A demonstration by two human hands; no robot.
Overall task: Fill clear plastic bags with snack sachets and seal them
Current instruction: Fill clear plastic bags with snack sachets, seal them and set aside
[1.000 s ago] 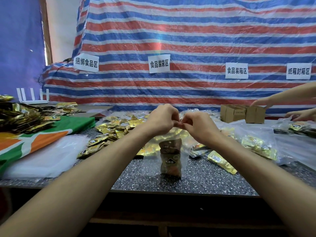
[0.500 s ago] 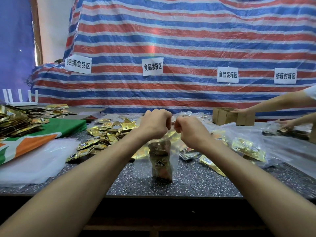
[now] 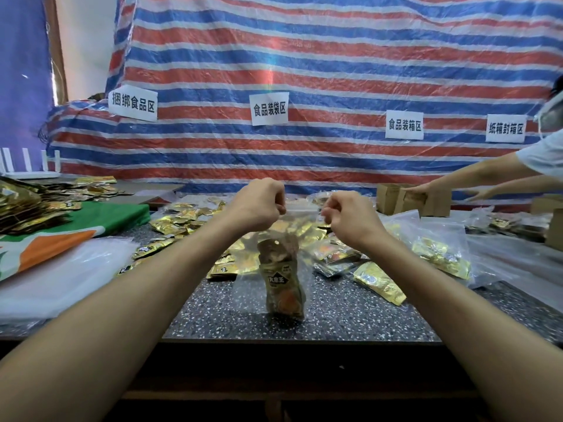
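1. The left hand (image 3: 257, 205) and the right hand (image 3: 350, 217) are both raised over the desk (image 3: 231, 312). Their fingers are curled, and each pinches one top corner of the clear plastic bag (image 3: 301, 214).
2. The bag hangs between the hands with its mouth strip stretched level. A bundle of snack sachets (image 3: 281, 278) stands upright inside it. The bag's bottom is at or just above the desk near the front edge; actual contact cannot be told.
3. Judged from the grip, the step in hand is sealing. Whether the strip is closed along its whole length cannot be seen.
4. The middle of the strip may stay open, since only the two ends are being pinched.
5. The tallest sachet reaches high in the bag, so a tip could catch in the closure and block it.
6. The load is narrow and upright, so on release the bag would likely tip over, possibly onto the loose gold sachets (image 3: 182, 220) just behind.
7. Pulling the corners apart too hard could stretch or tear the thin film.
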